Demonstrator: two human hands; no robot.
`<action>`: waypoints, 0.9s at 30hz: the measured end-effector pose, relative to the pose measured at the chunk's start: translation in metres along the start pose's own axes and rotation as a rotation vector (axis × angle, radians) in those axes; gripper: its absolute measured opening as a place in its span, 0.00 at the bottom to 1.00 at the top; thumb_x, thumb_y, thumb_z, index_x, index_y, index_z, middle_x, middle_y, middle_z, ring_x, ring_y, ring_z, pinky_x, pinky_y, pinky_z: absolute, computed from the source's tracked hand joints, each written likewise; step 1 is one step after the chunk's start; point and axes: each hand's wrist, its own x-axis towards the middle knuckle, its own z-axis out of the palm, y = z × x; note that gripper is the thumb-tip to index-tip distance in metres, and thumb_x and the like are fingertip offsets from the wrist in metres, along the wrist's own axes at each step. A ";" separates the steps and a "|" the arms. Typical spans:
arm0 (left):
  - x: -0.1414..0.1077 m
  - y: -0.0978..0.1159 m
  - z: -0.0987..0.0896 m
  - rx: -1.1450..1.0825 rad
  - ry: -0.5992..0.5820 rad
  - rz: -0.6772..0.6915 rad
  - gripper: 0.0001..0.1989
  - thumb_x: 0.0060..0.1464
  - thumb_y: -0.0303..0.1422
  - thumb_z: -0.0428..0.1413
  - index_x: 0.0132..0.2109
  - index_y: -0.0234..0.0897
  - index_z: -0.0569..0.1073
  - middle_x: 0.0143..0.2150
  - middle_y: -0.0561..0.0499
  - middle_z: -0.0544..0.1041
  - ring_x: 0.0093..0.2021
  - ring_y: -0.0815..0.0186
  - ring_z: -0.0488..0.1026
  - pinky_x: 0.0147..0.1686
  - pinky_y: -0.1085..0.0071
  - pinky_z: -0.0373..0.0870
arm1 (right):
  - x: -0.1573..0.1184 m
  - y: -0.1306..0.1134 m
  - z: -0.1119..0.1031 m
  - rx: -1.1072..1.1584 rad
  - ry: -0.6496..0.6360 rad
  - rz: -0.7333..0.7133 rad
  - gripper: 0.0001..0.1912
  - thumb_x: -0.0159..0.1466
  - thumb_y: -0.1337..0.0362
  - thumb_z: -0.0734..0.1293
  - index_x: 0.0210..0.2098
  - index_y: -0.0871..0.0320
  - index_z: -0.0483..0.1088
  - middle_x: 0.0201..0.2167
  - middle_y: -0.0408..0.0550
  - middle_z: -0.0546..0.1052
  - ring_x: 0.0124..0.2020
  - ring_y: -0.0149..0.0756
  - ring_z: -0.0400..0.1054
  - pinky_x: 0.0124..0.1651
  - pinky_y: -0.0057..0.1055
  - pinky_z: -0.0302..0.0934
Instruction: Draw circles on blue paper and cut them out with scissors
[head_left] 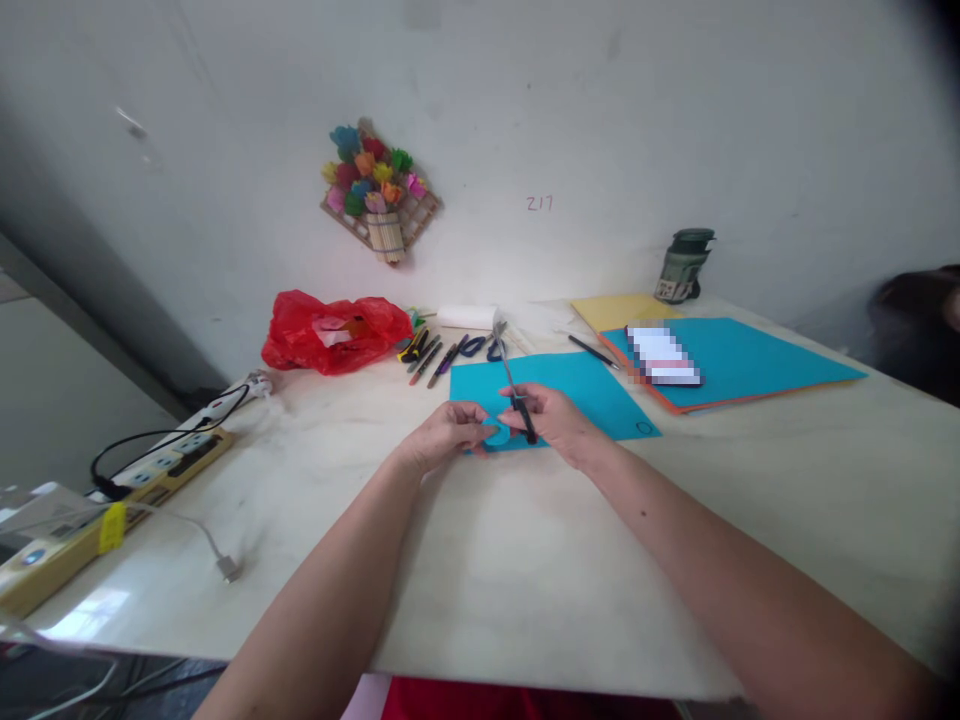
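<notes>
My left hand [450, 435] pinches a small curved piece of blue paper [496, 434]. To its right, my right hand [551, 420] grips black-handled scissors [523, 415], their blades pointing up and away from me. The fingertips of both hands are close together at the small piece. Beneath them lies a blue sheet [607, 400] with a small circle drawn near its lower right corner. Whether the scissor blades are apart is too small to tell.
Behind the sheet lie pens [442, 364], blue-handled scissors [472, 346] and a white roll [466, 317]. A red bag [337, 335] is back left, a power strip [161, 480] left. Coloured sheets [765, 355], a phone [664, 356] and a green bottle [684, 265] are right.
</notes>
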 end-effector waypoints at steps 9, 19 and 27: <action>0.001 -0.002 -0.001 -0.016 0.014 -0.016 0.09 0.39 0.31 0.61 0.26 0.33 0.68 0.13 0.60 0.59 0.15 0.77 0.57 0.25 0.72 0.67 | 0.002 -0.002 -0.002 -0.037 0.053 -0.010 0.24 0.45 0.61 0.70 0.41 0.58 0.64 0.22 0.41 0.70 0.21 0.27 0.64 0.18 0.21 0.49; 0.006 -0.008 0.005 -0.072 0.136 -0.023 0.12 0.37 0.33 0.63 0.27 0.31 0.69 0.20 0.53 0.70 0.20 0.72 0.68 0.26 0.72 0.66 | 0.006 0.003 0.002 -0.047 0.176 -0.077 0.22 0.43 0.66 0.69 0.39 0.58 0.64 0.22 0.40 0.70 0.23 0.28 0.64 0.25 0.25 0.58; 0.010 -0.010 0.013 -0.091 0.273 -0.001 0.14 0.38 0.37 0.63 0.28 0.29 0.71 0.25 0.45 0.76 0.27 0.64 0.73 0.31 0.69 0.68 | 0.006 0.002 0.005 -0.024 0.281 -0.040 0.23 0.43 0.63 0.70 0.39 0.57 0.63 0.21 0.40 0.69 0.21 0.29 0.65 0.20 0.23 0.55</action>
